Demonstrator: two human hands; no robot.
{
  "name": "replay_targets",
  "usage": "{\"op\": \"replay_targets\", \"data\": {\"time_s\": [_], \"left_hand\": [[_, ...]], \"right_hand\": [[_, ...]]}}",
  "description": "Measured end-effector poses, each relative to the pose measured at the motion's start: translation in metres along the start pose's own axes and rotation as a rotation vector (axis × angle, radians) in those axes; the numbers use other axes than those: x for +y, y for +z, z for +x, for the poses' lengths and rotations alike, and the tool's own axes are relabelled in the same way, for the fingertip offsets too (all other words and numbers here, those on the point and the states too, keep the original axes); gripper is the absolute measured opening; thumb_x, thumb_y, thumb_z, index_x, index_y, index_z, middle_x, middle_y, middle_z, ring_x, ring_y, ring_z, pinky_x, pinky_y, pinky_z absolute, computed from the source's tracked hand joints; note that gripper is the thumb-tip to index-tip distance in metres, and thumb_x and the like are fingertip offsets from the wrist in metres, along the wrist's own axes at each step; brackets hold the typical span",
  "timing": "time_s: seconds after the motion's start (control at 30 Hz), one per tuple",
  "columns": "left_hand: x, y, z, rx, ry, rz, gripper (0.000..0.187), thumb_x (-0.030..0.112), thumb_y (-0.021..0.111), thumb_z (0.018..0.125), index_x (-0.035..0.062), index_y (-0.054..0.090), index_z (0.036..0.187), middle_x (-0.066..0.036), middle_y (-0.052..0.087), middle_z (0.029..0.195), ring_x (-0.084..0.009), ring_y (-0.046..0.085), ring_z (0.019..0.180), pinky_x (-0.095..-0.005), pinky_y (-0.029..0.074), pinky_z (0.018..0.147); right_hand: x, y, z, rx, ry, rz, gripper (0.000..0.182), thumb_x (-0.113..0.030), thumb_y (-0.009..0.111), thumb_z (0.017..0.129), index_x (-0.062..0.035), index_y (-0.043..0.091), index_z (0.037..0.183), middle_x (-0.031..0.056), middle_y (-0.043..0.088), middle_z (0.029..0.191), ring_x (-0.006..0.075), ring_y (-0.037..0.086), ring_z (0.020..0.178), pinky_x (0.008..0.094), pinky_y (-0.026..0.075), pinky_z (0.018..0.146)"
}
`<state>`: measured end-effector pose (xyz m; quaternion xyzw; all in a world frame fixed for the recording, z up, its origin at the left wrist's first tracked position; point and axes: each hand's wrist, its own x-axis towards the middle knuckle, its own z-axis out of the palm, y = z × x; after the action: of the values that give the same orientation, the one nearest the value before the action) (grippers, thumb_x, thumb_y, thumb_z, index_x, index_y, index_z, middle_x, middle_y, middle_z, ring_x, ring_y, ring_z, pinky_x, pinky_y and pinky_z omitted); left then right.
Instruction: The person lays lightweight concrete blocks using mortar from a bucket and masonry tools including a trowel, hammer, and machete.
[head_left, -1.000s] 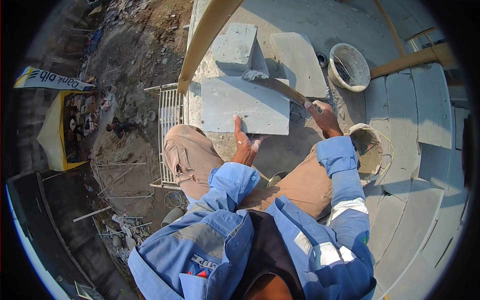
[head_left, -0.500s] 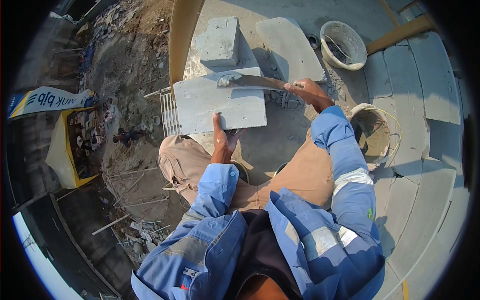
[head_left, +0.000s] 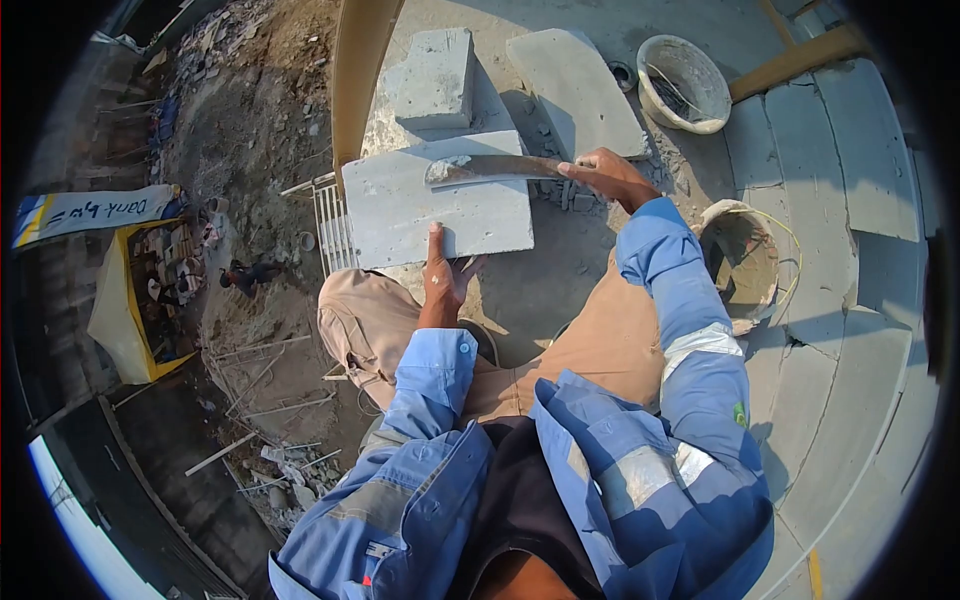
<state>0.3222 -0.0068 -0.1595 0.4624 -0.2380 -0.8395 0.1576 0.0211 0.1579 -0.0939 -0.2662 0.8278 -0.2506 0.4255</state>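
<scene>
My left hand (head_left: 442, 280) grips the near edge of a pale grey lightweight concrete block (head_left: 400, 215), thumb on top and fingers partly hidden beneath. My right hand (head_left: 612, 178) is closed around the end of a machete (head_left: 505, 168), a long, slightly curved blade with grey residue near its tip. The blade lies crosswise over the far part of the block's top face, its tip pointing left. Behind, a smaller concrete block (head_left: 436, 80) rests on another slab.
A cut slab (head_left: 580, 90) lies at the back among rubble. Two buckets, one whitish (head_left: 685, 85) and one mortar-stained (head_left: 740, 265), stand on the right beside a block wall (head_left: 815, 180). On the left, past a wooden board (head_left: 362, 80), the ground drops far below, where a person (head_left: 250, 277) is visible.
My right hand and the machete have shifted slightly to the left across the block. My left hand keeps its hold on the near edge. The whole view has moved a little.
</scene>
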Motion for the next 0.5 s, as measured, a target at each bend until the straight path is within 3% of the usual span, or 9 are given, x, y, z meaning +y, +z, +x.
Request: {"op": "replay_targets", "data": {"time_s": [0.03,0.47,0.5], "left_hand": [[0.0008,0.0015,-0.0018,0.018,0.013,-0.007,0.096,0.057,0.073,0.084,-0.0045,0.032,0.147,-0.025,0.043,0.143,-0.0459,0.046,0.132,-0.0641,0.041,0.107],[0.0023,0.0020,-0.0041,0.055,0.000,0.012,0.094,0.058,0.073,0.084,-0.0034,0.036,0.145,-0.023,0.046,0.141,-0.0439,0.049,0.129,-0.0620,0.042,0.106],[0.0024,0.0013,-0.0033,0.039,-0.016,0.027,0.094,0.061,0.070,0.085,0.0009,0.034,0.148,-0.022,0.043,0.144,-0.0433,0.044,0.133,-0.0614,0.038,0.110]], "right_hand": [[-0.0004,-0.0007,0.0003,0.009,-0.003,-0.010,0.060,-0.067,0.065,0.084,-0.0090,0.061,0.070,0.0006,0.046,0.058,0.0119,0.044,0.054,0.0310,0.032,0.049],[-0.0034,-0.0074,-0.0044,0.007,0.031,0.024,0.061,-0.070,0.066,0.081,-0.0135,0.051,0.064,-0.0005,0.043,0.056,0.0121,0.040,0.052,0.0316,0.029,0.049],[-0.0029,-0.0077,-0.0023,0.006,0.019,0.012,0.061,-0.071,0.066,0.080,-0.0131,0.052,0.064,-0.0003,0.043,0.056,0.0126,0.041,0.052,0.0323,0.029,0.049]]}}
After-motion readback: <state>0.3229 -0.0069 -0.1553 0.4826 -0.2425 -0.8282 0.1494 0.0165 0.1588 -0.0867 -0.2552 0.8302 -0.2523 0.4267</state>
